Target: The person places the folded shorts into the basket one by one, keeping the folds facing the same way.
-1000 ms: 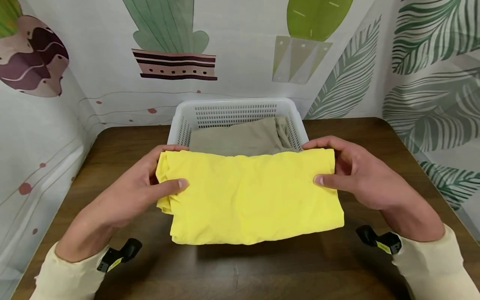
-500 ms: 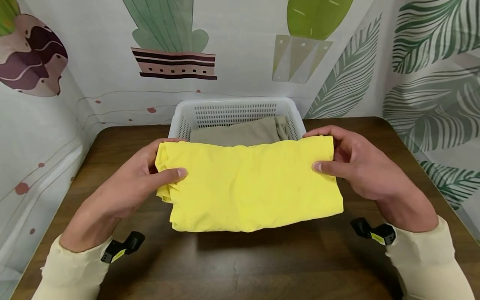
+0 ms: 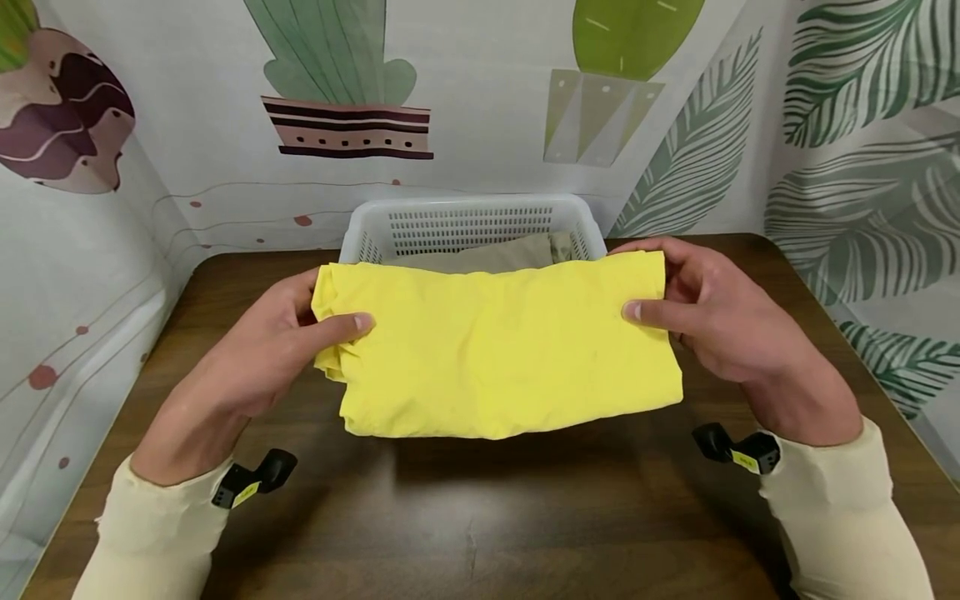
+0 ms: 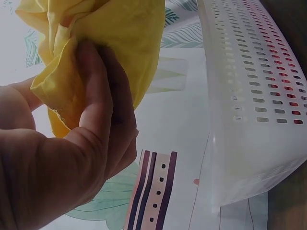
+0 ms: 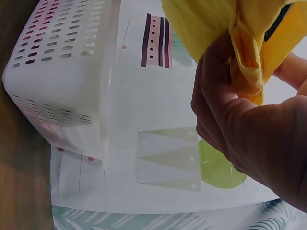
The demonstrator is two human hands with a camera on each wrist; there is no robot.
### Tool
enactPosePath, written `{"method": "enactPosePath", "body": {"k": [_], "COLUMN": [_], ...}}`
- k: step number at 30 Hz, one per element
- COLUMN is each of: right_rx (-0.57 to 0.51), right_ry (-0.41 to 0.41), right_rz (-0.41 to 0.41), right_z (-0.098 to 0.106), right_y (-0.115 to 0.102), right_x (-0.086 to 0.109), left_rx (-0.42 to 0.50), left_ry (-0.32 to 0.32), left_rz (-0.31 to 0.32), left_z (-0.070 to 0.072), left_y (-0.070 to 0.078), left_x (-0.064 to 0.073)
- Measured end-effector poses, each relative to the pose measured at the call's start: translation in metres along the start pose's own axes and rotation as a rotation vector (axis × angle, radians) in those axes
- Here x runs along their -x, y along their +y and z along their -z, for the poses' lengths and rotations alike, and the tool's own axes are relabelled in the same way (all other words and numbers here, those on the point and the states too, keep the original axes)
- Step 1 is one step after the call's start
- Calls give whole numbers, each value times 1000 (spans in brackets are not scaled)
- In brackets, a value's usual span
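A folded yellow cloth garment (image 3: 495,350) hangs in the air between both hands, its exact kind not shown. At its left end my left hand (image 3: 288,333) pinches it, thumb in front and fingers behind. My right hand (image 3: 708,312) grips the right end the same way. Behind the garment stands a white perforated basket (image 3: 480,204), its front hidden in the head view. Part of a grey-beige cloth (image 3: 510,254) shows inside. Both wrist views show the fingers curled behind the yellow fabric (image 4: 129,38), above and beside the basket's wall (image 5: 76,91).
Basket and hands are over a dark wooden table (image 3: 465,517). A white curtain (image 3: 480,83) printed with cacti and leaves closes off the back and sides. Something red (image 4: 288,88) shows through the basket's holes.
Both hands have moved forward with the yellow garment, toward the basket. It now covers more of the basket and of the grey-beige cloth; the grip looks the same.
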State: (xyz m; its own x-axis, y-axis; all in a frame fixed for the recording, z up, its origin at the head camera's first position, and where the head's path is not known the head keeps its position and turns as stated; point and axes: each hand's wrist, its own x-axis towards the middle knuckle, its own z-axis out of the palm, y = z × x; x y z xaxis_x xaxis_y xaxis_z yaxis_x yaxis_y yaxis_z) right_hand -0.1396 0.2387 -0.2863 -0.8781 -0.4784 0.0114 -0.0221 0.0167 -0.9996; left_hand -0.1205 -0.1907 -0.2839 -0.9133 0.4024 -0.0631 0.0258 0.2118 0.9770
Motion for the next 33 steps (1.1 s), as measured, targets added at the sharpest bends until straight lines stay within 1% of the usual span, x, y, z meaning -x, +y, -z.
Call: {"method": "enactPosePath", "body": {"k": [5,10,19,28,33], "right_rx": [-6,-36,-87,-121,-162], "right_ry": [20,23,59,133,152], "right_rz": [-26,-11,-14,-42,-32], "right_z": [4,8,10,8,9], "right_y": [-2,-3,-6,-8,-7], "right_x": [-5,-10,-20,-32,-38], "left_rx": [-2,15,86,86,87], "left_ry": [22,40,57,105,146], "left_rz": [17,18,-9,-28,-13], "left_z": [1,4,8,13,15], "left_y": [2,3,2,2,2], "left_x": [-5,-10,-19,-29,-33]}}
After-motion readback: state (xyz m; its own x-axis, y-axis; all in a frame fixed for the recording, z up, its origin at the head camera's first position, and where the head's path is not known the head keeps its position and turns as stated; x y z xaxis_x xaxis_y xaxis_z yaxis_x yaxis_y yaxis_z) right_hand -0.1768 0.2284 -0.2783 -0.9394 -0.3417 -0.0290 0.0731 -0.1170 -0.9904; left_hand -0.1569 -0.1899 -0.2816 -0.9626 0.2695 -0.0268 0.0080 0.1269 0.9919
